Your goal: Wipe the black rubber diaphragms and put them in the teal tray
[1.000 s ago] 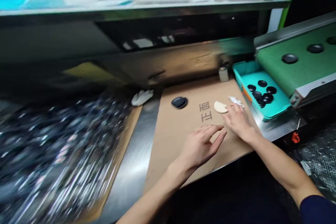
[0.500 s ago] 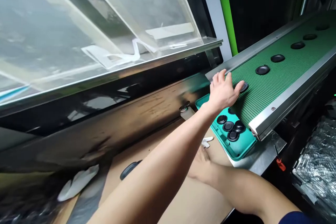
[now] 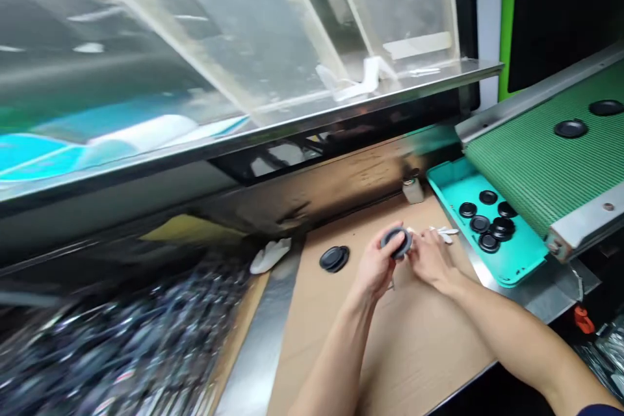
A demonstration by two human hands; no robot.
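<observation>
On the right, a blue-green tray [image 3: 520, 261] of black caps [image 3: 480, 224] beside a green belt [image 3: 526, 166]. On brown cardboard [image 3: 414, 338], two overlapping discs [image 3: 332, 259]. Pinched in the left hand [image 3: 374, 268], above the cardboard: one round, dark ring-edged disc [image 3: 403, 244]. Right hand [image 3: 431, 259] close by, fingers bent; cannot tell if gripping.

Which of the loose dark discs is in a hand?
The dark disc gripped in the left hand; the others lie on the cardboard, in the teal tray or on the green belt.
</observation>
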